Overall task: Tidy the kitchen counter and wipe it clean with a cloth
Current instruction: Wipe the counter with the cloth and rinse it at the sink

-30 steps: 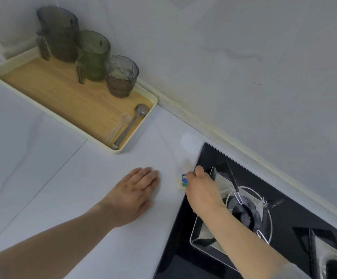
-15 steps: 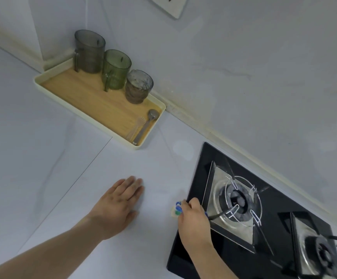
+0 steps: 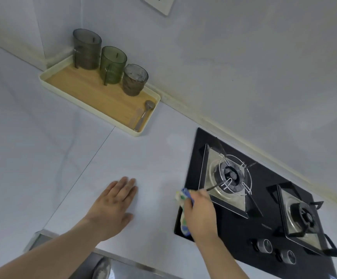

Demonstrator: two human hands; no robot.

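The cloth [image 3: 183, 210], pale with blue and green marks, lies bunched at the left edge of the black gas hob [image 3: 234, 228], partly on the glass and partly on the white table [image 3: 143, 158]. The right hand [image 3: 200, 214] presses down on it, fingers closed around the cloth so that only its left side shows. The left hand [image 3: 113, 206] rests flat on the table to the left of the cloth and apart from it, fingers spread out straight and gripping nothing.

The hob has two burners with wire pan supports and two knobs [image 3: 275, 250] near its front edge. At the far corner of the table, against the wall, stands a cream-rimmed wooden tray [image 3: 95, 93]. It carries three tinted cups [image 3: 111, 65] in a row along its back, and a spoon [image 3: 144, 114] lying beside a clear fork at its right end. A wall socket [image 3: 159, 3] shows at the top.
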